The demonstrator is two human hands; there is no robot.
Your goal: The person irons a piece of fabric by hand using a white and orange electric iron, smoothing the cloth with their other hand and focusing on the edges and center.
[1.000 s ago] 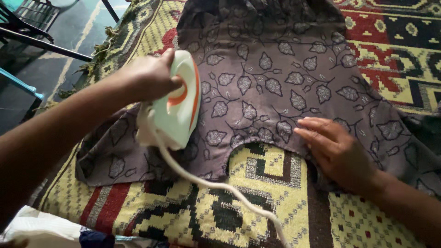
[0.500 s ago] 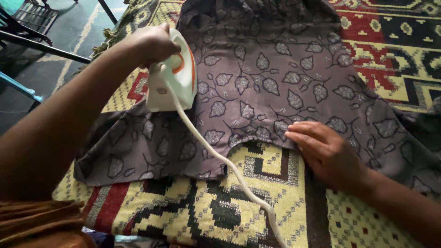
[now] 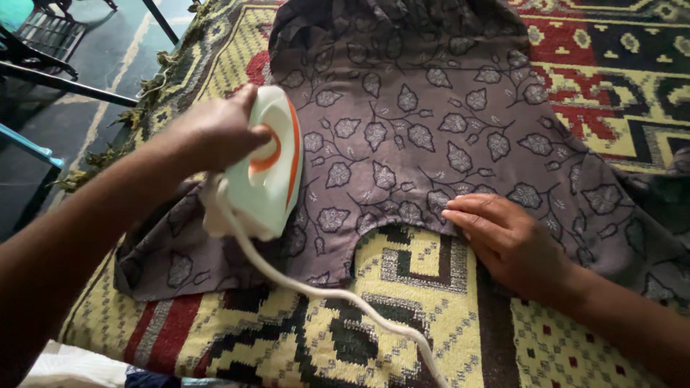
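Grey-brown leaf-print garment [image 3: 431, 129] spread seemingly smooth, left hand [image 3: 215, 133] gripping white-orange iron [image 3: 269, 165], right hand [image 3: 507, 241] open, flat on hem

Home floor: patterned woven rug [image 3: 402, 316], chair legs [image 3: 50, 68] nearby

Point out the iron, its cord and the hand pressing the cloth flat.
iron [image 3: 269, 169]: head view, on its white top shell beside the orange stripe.
cord [image 3: 323, 293]: head view, on the white cable where it crosses the patterned rug.
right hand [image 3: 507, 237]: head view, on the back of the hand.
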